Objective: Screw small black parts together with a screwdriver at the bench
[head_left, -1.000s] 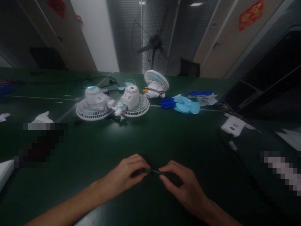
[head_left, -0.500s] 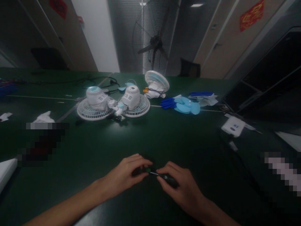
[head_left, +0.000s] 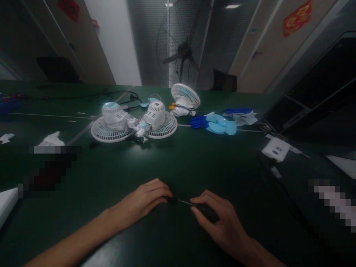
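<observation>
My right hand (head_left: 222,218) is closed around the black handle of a screwdriver (head_left: 207,212). Its thin metal shaft points left, toward my other hand. Low over the green table (head_left: 178,167), my left hand (head_left: 151,196) has its fingers curled down together. Something small and dark (head_left: 174,200) shows at those fingertips, close to the screwdriver's tip; the dim light hides what it is. Whether the tip touches it I cannot tell.
Two white fan heads (head_left: 112,120) (head_left: 158,120) lie grille down beyond my hands, a third fan (head_left: 185,98) behind them. Light blue fan blades (head_left: 221,124) and a blue glove (head_left: 198,121) lie to their right. A white box-shaped part (head_left: 276,148) sits further right.
My left hand has shifted left, and its fingers have drawn together. The green bit between its fingertips no longer shows. My right hand has moved slightly right with the screwdriver.
</observation>
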`<action>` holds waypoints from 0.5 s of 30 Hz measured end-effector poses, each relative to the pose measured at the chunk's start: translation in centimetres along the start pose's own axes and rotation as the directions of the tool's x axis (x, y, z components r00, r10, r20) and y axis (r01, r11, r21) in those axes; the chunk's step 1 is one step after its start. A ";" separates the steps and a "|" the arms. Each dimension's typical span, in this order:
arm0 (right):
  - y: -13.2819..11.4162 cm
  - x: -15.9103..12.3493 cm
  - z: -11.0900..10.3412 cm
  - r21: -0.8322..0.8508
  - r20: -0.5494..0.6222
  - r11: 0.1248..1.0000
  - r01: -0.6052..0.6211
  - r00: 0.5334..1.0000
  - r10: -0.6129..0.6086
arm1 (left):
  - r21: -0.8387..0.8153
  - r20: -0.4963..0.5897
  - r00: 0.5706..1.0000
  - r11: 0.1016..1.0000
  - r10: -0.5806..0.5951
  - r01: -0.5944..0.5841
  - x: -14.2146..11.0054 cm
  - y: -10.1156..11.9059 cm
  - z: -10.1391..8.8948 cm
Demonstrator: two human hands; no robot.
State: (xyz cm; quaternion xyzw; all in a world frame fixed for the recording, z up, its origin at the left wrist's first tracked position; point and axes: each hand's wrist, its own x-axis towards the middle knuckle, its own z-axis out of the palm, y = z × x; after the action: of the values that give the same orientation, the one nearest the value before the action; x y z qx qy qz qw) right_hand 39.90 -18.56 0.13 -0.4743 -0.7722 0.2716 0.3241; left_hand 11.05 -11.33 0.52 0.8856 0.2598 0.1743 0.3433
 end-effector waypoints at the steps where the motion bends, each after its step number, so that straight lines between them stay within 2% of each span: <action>1: 0.0 0.0 -0.1 0.003 0.001 1.000 -0.006 1.000 0.006 | 0.036 -0.029 0.999 0.999 -0.027 0.028 -0.4 -0.9 -0.9; 4: -0.1 0.1 -0.2 0.010 0.003 1.000 -0.021 1.000 0.021 | 0.138 -0.207 0.966 0.973 -0.154 0.184 -1.9 -4.9 -4.5; 7: 0.0 0.0 -0.1 0.003 0.016 0.999 -0.034 0.999 0.034 | 0.206 -0.364 0.893 0.912 -0.265 0.355 -3.9 -9.0 -8.3; 9: 0.1 -0.1 -0.1 -0.002 0.025 0.999 -0.044 0.999 0.044 | 0.232 -0.435 0.847 0.871 -0.304 0.432 -5.0 -10.9 -10.2; 12: 0.1 -0.2 -0.1 0.003 0.033 0.999 -0.051 0.998 0.051 | 0.239 -0.498 0.798 0.830 -0.341 0.504 -6.1 -12.0 -11.5; 15: 0.1 -0.2 -0.2 0.006 0.047 0.999 -0.054 0.997 0.054 | 0.233 -0.485 0.803 0.834 -0.345 0.500 -6.4 -12.2 -11.9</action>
State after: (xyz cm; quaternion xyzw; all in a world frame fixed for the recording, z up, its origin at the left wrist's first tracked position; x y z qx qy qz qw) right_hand 40.15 -18.64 0.18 -0.4874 -0.7655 0.2939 0.3001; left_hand -4.09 -1.23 -0.51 0.7903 0.5484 0.2309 0.1460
